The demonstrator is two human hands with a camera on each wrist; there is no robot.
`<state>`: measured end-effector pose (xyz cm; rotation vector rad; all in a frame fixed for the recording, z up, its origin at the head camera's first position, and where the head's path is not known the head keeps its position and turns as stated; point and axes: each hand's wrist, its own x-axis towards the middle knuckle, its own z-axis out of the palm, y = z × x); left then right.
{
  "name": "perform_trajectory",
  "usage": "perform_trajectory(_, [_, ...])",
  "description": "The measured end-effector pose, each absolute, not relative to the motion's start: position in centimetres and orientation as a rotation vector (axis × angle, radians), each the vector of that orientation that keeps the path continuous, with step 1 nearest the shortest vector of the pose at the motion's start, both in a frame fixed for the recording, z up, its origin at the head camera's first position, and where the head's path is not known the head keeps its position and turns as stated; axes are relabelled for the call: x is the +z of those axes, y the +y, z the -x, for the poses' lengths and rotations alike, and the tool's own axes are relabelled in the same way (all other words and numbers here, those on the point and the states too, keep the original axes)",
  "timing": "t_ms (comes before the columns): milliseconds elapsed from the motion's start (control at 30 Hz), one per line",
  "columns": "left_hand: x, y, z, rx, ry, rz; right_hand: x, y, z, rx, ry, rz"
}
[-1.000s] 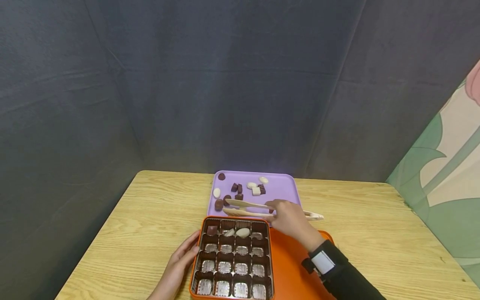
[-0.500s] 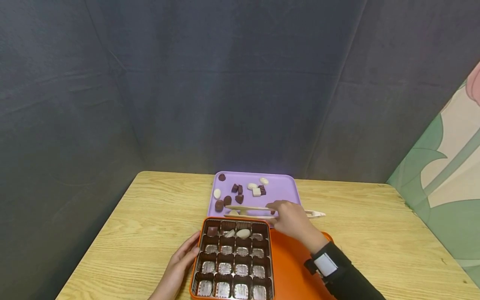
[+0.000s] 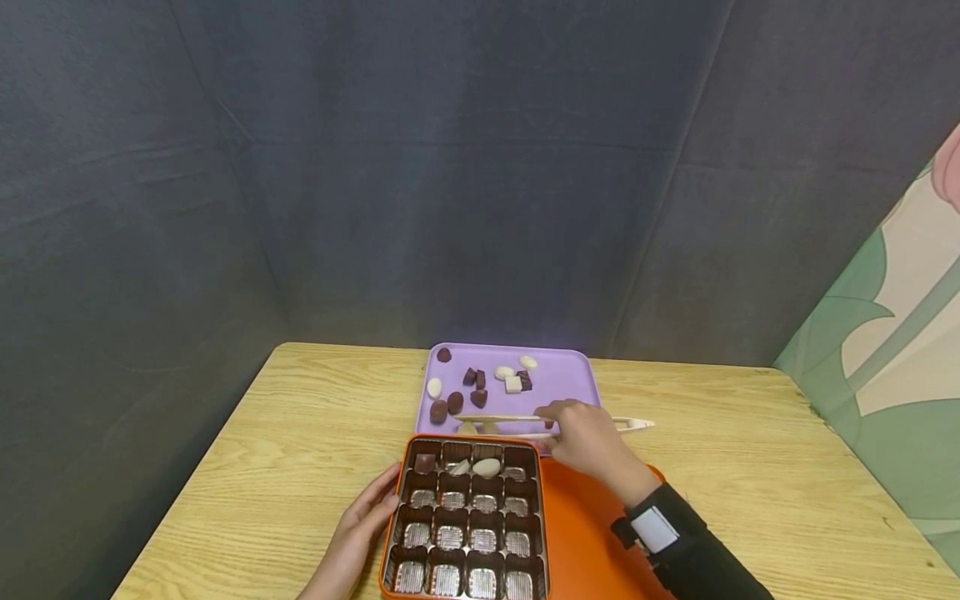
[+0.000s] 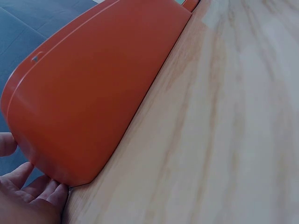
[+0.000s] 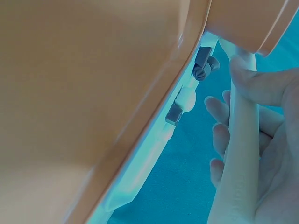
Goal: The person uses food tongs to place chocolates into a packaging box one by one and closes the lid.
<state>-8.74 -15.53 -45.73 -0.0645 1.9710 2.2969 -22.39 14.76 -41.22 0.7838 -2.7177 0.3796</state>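
Observation:
My right hand grips wooden tongs over the near part of the lilac tray. In the right wrist view, the thumb and fingers wrap the tongs' pale arms. Between the arms near their tips shows a pale chocolate. My left hand rests its fingers along the left wall of the orange chocolate box; the left wrist view has its fingertips at the box corner. In the box's brown divided insert, the far row holds a dark square chocolate and white ones.
Loose dark chocolates and white chocolates lie spread over the tray. An orange lid or tray lies right of the box, under my right forearm. A dark curtain hangs behind the wooden table.
The tongs have come down and slightly toward me, their tips nearer the box's far rim. My right hand has shifted a little to the right. The left hand and box stay put.

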Motion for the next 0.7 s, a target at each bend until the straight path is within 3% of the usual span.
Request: perform_trajectory(700, [-45.76,-15.51,8.74,2.304,1.970,0.037,-41.17,14.75,22.25,0.468,-2.717,-0.677])
